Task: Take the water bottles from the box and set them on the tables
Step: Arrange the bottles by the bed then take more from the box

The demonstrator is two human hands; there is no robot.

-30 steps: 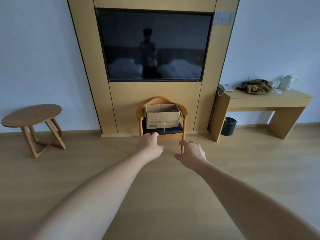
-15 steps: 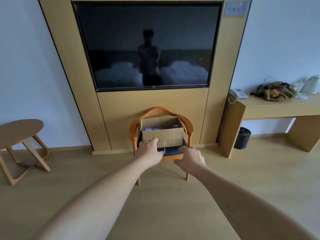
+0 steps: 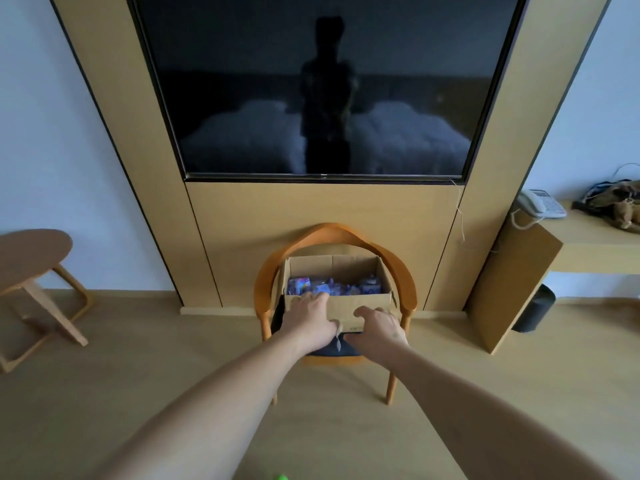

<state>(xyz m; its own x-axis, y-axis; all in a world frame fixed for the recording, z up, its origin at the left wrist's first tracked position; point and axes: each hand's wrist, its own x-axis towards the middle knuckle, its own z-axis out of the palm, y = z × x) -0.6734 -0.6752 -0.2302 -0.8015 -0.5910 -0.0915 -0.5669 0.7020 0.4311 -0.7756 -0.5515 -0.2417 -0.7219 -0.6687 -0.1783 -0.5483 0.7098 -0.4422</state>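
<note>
An open cardboard box (image 3: 360,304) stands on an orange wooden chair (image 3: 334,233) below the wall television. Inside it lie several water bottles (image 3: 332,287) with blue labels. Both of my arms are stretched out toward the box. My left hand (image 3: 308,318) is in front of the box's near wall, fingers extended up to its top edge. My right hand (image 3: 379,327) hovers lower in front of the box with fingers loosely spread, holding nothing. I cannot tell whether either hand touches the cardboard.
A round wooden side table (image 3: 33,251) stands at the left by the wall. A long wooden desk (image 3: 588,247) at the right carries a white telephone (image 3: 540,202) and a brown bag (image 3: 620,202). A black bin (image 3: 535,308) sits under it.
The view has come much closer to the chair and box. Both hands have moved forward and now reach the front of the box; the bottles inside have come into sight.
</note>
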